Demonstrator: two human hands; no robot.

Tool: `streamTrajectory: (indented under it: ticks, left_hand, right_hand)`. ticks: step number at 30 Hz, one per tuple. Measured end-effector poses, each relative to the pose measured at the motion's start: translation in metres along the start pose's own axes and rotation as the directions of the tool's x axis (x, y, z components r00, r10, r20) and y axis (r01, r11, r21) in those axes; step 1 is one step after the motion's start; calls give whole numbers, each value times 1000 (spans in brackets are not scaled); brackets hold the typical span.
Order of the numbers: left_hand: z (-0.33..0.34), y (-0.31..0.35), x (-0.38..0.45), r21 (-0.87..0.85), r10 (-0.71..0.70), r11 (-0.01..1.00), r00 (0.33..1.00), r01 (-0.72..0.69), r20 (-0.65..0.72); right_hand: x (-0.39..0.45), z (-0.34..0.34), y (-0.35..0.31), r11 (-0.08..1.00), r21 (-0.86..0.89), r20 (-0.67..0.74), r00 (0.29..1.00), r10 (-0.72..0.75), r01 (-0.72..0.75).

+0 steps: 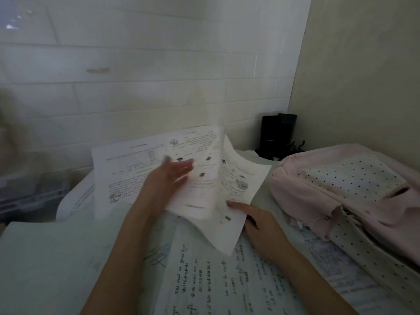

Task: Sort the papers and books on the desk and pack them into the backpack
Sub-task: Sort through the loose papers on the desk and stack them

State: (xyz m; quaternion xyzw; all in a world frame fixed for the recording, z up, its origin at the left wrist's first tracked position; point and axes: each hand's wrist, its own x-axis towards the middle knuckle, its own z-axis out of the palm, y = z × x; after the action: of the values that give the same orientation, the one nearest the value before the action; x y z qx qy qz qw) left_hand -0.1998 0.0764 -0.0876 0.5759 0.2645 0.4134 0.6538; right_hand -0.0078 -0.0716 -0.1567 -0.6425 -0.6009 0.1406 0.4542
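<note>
- The counter (45,258) carries handwritten papers (216,287).
- The pink backpack (345,189) lies at 3 o'clock.
- A printed sheet (204,189) curls at centre.
- The left hand (168,176) rests on it, fingers straight.
- The right hand (256,219) pinches its lower edge.

Left hand (169,176), fingers extended, lies flat on the printed worksheet (136,169) at center. Right hand (254,218) pinches the worksheet's lower edge. Pink backpack (329,185) at 3 o'clock. Handwritten sheets (216,280) at 6 o'clock.
</note>
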Motion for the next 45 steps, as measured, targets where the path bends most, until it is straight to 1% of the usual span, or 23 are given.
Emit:
streamTrajectory:
  ticks: [1, 2, 3, 4, 6, 8, 9, 10, 11, 14, 15, 19, 22, 24, 26, 27, 29, 31, 32, 35, 39, 42, 45]
  left_hand:
    - [5, -2, 1, 344, 86, 938, 992, -49, -93]
    - [7, -5, 2, 568, 145, 820, 986, -73, -83]
    - [5, -11, 6, 642, 133, 763, 990, -73, -46]
    - [5, -14, 7, 634, 94, 771, 995, -57, -25]
    - [4, -18, 9, 643, 99, 762, 995, -83, 10]
    - [3, -24, 13, 823, 167, 560, 986, -90, -6]
    - [4, -25, 14, 886, 194, 455, 981, -87, -4]
    - [4, -28, 15, 913, 177, 402, 984, -71, -1]
    - [6, -29, 14, 913, 135, 403, 991, -59, 5]
    - [9, -26, 11, 879, 64, 471, 997, -73, 48]
    - [10, -25, 9, 849, 78, 521, 995, -89, 56]
    - [9, -13, 4, 620, 132, 782, 990, -68, -58]
    - [2, -3, -2, 600, 129, 798, 988, -55, -81]
    - [-12, 7, -9, 678, 213, 732, 969, -75, -123]
    - [-41, 21, -22, 862, 260, 507, 953, 3, -156]
    - [-59, 27, -31, 923, 208, 369, 959, 106, -194]
    - [-91, 37, -52, 941, -32, 156, 954, 301, -300]
    - [-108, 36, -73, 925, -196, 70, 914, 374, -355]
    - [-111, 33, -81, 924, -218, 59, 909, 377, -357]
    - [-106, 20, -88, 886, -174, 182, 901, 427, -398]
    - [-94, 27, -94, 761, -274, 416, 866, 498, -417]
    - [-92, 36, -103, 783, -261, 453, 904, 425, -340]
    - [-93, 39, -109, 784, -132, 523, 940, 335, -314]
  right_hand:
    - [0, 0, 0, 998, 52, -13, 1000, 26, -25]
    - [2, 0, -1, 995, 89, -44, 998, 44, -40]
    - [3, -1, -2, 993, 104, -95, 993, 65, -55]
    - [5, -2, -5, 986, 142, -151, 983, 108, -87]
    - [11, -4, -7, 909, 374, -229, 931, 283, -184]
    - [18, -11, -10, 625, 734, -120, 855, 504, -265]
    - [18, -15, -10, 467, 837, -29, 831, 556, -284]
    - [18, -17, -11, 381, 873, 39, 822, 568, -304]
    - [18, -16, -11, 377, 869, 60, 826, 561, -320]
    - [15, -8, -3, 689, 657, -113, 864, 490, -305]
    - [14, -5, -1, 740, 610, -146, 878, 456, -283]
    - [14, -4, 4, 707, 620, -93, 862, 498, -342]
    - [14, -2, 7, 701, 588, -90, 829, 551, -402]
    - [14, -1, 7, 720, 568, -101, 835, 541, -398]
    - [14, -1, 7, 726, 568, -107, 840, 532, -387]
    - [14, -1, 6, 730, 569, -109, 844, 524, -380]
    - [14, 0, 6, 744, 556, -120, 850, 513, -371]
    - [14, 0, 6, 755, 548, -129, 856, 500, -359]
    - [13, 0, 5, 760, 545, -130, 860, 494, -354]
    - [11, 0, 6, 769, 538, -126, 869, 479, -346]
    - [7, -2, 2, 775, 540, -110, 886, 451, -327]
    - [6, -2, 1, 796, 519, -121, 894, 430, -313]
    - [5, -1, 0, 805, 513, -123, 903, 412, -298]
